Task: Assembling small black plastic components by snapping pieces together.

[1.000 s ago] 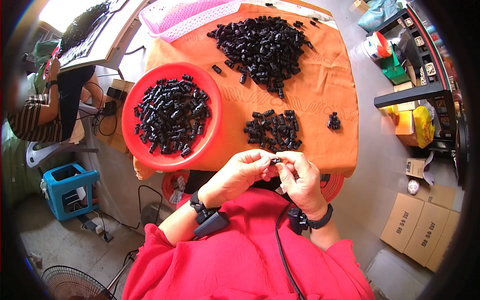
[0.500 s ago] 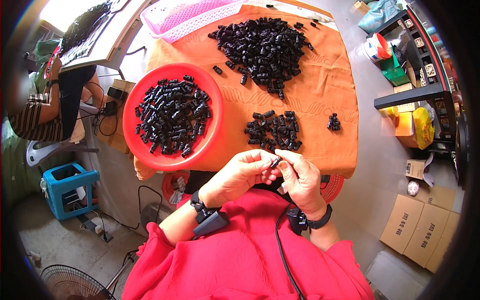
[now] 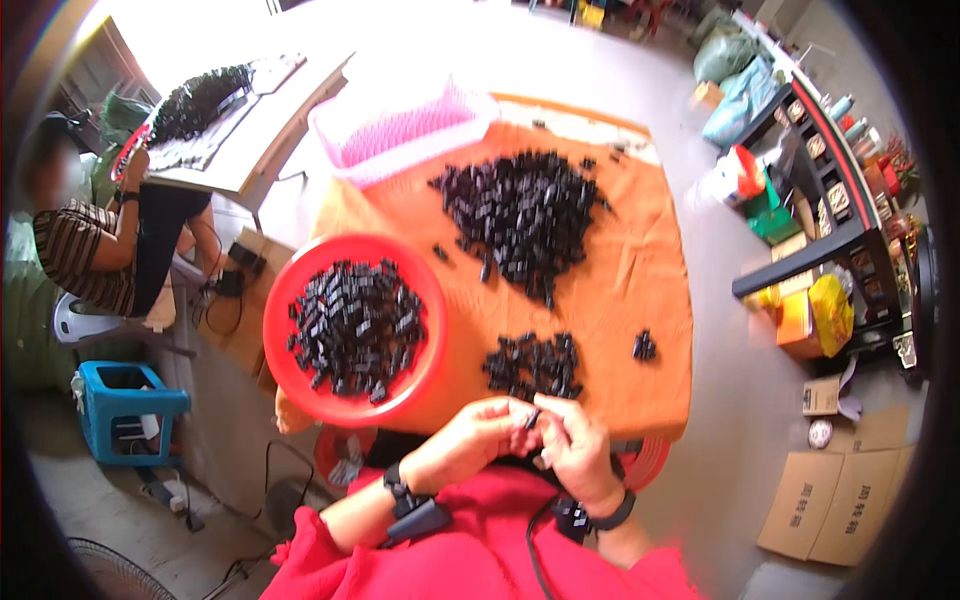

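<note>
In front of my chest, at the near edge of the table, both hands meet around a small black plastic cord lock. My left hand pinches it from the left, and my right hand closes on it from the right; the fingers partly hide it. Just beyond my fingers lies a loose cluster of cord locks. Farther off is a large heap of cord locks. To the left stands a red basin holding many more. A small group sits apart at the right.
An orange cloth covers the table, with a pink basket at its far left. Another person sits at a white table on the left, near a blue stool. Cardboard boxes and a dark shelf stand on the right.
My view has tilted upward, so the table and hands appear lower in the picture, slightly blurred. Both hands remain together at the cord lock.
</note>
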Demonstrator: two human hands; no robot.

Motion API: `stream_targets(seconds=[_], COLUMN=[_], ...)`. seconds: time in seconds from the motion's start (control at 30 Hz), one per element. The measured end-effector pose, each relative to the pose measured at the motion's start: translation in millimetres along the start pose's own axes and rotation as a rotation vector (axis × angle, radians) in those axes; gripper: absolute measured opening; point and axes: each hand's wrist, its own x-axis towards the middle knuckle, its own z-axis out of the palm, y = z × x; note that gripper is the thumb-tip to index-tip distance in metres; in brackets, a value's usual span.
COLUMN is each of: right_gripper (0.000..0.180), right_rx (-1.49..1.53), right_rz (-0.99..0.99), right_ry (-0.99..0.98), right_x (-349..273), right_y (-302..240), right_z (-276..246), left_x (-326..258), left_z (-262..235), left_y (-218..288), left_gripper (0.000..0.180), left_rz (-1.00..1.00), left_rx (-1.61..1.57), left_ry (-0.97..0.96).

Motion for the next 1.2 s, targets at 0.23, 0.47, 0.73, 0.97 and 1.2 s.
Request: stream_targets(seconds=[0.23,0.47,0.73,0.97,1.2], right_gripper=[0.013,0.039,0.045,0.044,0.030], right_rx=[0.094,-0.248,-0.289,-0.412,-0.330], right_rz=[0.029,-0.144,-0.251,-0.321,-0.302], right_ry=[0.036,-0.026,-0.009,0.009,0.030], right_x=[1.8,2.7,0.4,4.5,0.9], right_y=[1.1,-4.7,-9.9,-21.5,-11.9], right_z=[4.0,-3.7,-5.8,-9.5,-10.1], left_x=[-1.9,-3.3,-5.5,-6.4,-8.2], left_z=[4.2,12.8,19.7,26.2,17.8], left_y=[2.8,8.4,11.0,12.2,9.1], left_gripper=[0.023,0.022,0.017,0.020,0.021], left_rz=[0.010,-0.026,0.000,0.045,0.068], left_rx=[-0.027,0.110,0.118,0.033,0.023], left_ry=[0.045,0.156,0.121,0.110,0.090])
